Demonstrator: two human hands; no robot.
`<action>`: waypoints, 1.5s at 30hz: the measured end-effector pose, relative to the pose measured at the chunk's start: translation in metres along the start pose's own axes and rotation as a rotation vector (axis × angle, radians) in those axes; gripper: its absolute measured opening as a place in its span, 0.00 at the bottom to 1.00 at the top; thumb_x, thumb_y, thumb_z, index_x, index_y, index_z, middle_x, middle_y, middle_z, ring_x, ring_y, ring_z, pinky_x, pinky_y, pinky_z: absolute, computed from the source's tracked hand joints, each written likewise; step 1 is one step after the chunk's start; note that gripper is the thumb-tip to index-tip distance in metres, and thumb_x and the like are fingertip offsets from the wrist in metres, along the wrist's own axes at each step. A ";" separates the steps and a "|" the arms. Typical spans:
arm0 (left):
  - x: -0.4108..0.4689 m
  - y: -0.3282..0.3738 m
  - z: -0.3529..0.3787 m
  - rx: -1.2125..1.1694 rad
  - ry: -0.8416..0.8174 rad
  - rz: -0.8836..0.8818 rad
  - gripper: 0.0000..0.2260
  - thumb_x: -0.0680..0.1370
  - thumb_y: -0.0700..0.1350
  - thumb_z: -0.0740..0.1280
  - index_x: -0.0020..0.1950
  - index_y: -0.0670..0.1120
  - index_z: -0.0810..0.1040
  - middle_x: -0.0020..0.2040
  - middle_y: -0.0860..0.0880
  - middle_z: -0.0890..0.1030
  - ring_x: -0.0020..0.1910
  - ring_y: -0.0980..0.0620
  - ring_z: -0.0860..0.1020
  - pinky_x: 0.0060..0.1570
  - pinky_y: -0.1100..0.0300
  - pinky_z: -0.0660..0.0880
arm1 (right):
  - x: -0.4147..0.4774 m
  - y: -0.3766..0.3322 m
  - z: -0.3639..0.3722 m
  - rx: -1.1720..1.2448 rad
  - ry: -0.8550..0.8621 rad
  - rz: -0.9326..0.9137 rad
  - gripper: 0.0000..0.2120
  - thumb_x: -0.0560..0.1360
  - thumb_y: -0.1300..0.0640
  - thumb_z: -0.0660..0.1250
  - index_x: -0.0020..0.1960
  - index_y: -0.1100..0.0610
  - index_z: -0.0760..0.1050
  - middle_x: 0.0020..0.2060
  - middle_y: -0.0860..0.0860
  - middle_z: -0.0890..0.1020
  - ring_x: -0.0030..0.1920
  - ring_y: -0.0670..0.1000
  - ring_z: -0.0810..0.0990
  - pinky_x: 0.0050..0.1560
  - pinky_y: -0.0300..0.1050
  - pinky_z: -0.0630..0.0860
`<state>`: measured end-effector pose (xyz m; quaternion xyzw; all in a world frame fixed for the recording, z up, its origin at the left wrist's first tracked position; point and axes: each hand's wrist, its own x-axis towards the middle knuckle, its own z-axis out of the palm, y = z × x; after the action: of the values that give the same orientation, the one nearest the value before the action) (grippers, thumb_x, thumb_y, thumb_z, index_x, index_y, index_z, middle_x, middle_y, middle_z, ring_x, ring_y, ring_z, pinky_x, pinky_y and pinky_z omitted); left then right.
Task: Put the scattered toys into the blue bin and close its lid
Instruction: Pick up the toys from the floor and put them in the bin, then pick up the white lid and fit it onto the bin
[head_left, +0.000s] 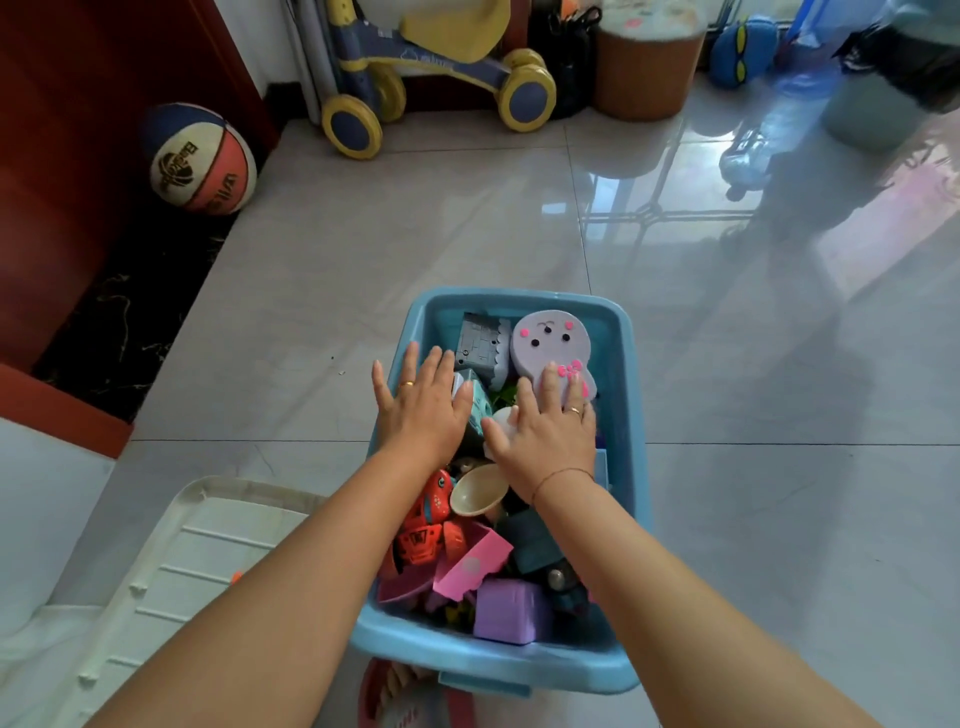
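Note:
The blue bin (636, 415) stands on the tiled floor in front of me, lid off and filled with toys. Inside lie a lilac octopus toy (545, 345), a grey block piece (480, 345), an orange-red toy (428, 525), a beige cup (478, 491), a pink piece (472, 564) and a purple box (511, 610). My left hand (423, 410) lies flat, fingers spread, on the toys at the bin's left side. My right hand (548, 434) lies flat on the toys with its fingertips on the octopus. The white lid (171, 566) lies on the floor to the left.
A basketball (200, 158) rests by the red door at the far left. A yellow-and-blue ride-on toy (441, 78), a brown round bin (644, 67) and a blue bag (740, 49) stand along the far wall. A pink item (379, 696) lies just under the bin's near edge.

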<state>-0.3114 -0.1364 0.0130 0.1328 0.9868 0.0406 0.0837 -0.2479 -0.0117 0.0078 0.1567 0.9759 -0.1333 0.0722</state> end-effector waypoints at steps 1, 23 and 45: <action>-0.005 0.000 0.002 0.032 0.013 -0.024 0.26 0.81 0.57 0.42 0.78 0.48 0.48 0.79 0.50 0.49 0.77 0.48 0.39 0.71 0.44 0.32 | -0.006 0.003 0.001 0.014 -0.016 0.000 0.35 0.75 0.35 0.50 0.76 0.52 0.51 0.77 0.53 0.47 0.76 0.59 0.41 0.74 0.58 0.46; -0.172 -0.027 0.029 -0.454 -0.098 0.454 0.17 0.78 0.58 0.54 0.60 0.54 0.75 0.74 0.56 0.63 0.74 0.57 0.58 0.73 0.50 0.58 | -0.150 0.035 0.020 0.175 -0.156 -0.113 0.44 0.64 0.32 0.31 0.76 0.50 0.37 0.77 0.48 0.45 0.77 0.49 0.50 0.75 0.48 0.47; -0.202 -0.051 -0.016 -0.113 -0.206 0.065 0.55 0.56 0.80 0.28 0.78 0.53 0.43 0.79 0.51 0.43 0.77 0.51 0.42 0.74 0.48 0.40 | -0.175 0.050 0.001 0.046 -0.204 -0.144 0.39 0.75 0.43 0.60 0.76 0.46 0.38 0.77 0.50 0.48 0.77 0.52 0.45 0.74 0.60 0.41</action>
<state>-0.1354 -0.2401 0.0548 0.1630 0.9643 0.0851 0.1907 -0.0667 -0.0159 0.0270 0.0737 0.9689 -0.1755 0.1579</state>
